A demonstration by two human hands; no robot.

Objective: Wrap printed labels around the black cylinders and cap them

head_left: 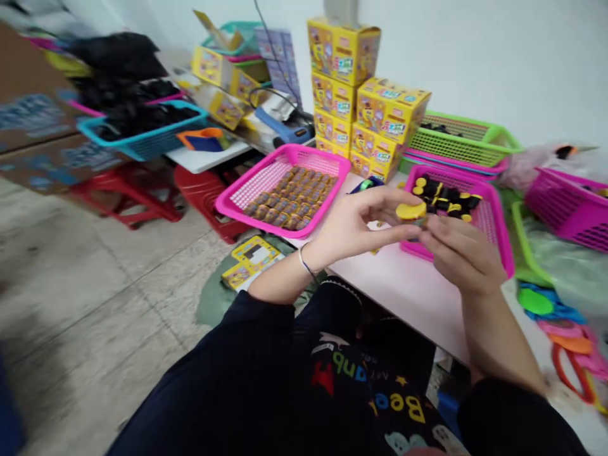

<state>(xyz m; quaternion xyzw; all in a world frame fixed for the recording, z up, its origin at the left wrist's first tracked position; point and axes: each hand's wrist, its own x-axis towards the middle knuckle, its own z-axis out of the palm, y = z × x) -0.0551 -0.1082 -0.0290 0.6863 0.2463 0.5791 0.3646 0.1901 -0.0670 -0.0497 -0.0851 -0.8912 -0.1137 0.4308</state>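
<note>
Head view: the left hand (349, 223) and the right hand (465, 253) come together above a pale, flat-topped surface (403, 288), with a small, rounded piece with a yellow disc top (411, 212) between them. The left grip is closed around this piece, thumb on the near side and fingers on the far side. The right hand's fingertips are bunched together at the piece's right side, apparently touching it; they hide the contact, so I cannot tell whether the right grip has hold of it.

Just beyond the hands and to the right, a bright pink plastic basket (504, 247) holds black-and-yellow pieces (446, 196). To the left of the hands, a shallow pink mesh basket (251, 187) holds brownish, rounded pieces (294, 196) set close together in rows. On the far side, against the wall, stand a tall stack of yellow printed cartons (332, 95) and, just right of it, a shorter stack of similar cartons (387, 120). A lime-green plastic basket (468, 149) lies farther right. Far left, a blue plastic basket (147, 147) is heaped with black items (137, 117), and a red plastic stool (204, 206) stands nearer on the floor.
</note>
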